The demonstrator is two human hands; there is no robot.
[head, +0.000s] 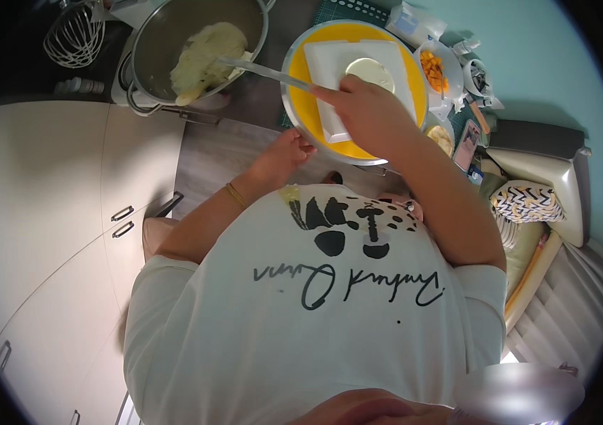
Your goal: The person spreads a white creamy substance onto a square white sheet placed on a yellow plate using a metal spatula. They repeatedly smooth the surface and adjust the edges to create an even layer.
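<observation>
My right hand (367, 114) grips the handle end of a long, narrow spatula (275, 73), whose far end reaches left to pale cream (208, 56) in a large steel mixing bowl (147, 37). Under that hand, a round cream-topped piece (371, 73) sits on a white square board (328, 58), partly hidden by my fingers. The board lies on a round yellow surface with a pale rim (302, 98), perhaps a turntable. My left hand (285, 154) is beside the lower left rim, its fingers curled; whether they touch the rim is unclear.
A bowl of orange fruit cubes (433, 69) stands right of the yellow round, near a small container (476, 77), a dish (440, 139) and a phone (467, 144). A wire whisk (74, 37) lies at the upper left. Cabinet doors (41, 159) fill the left side.
</observation>
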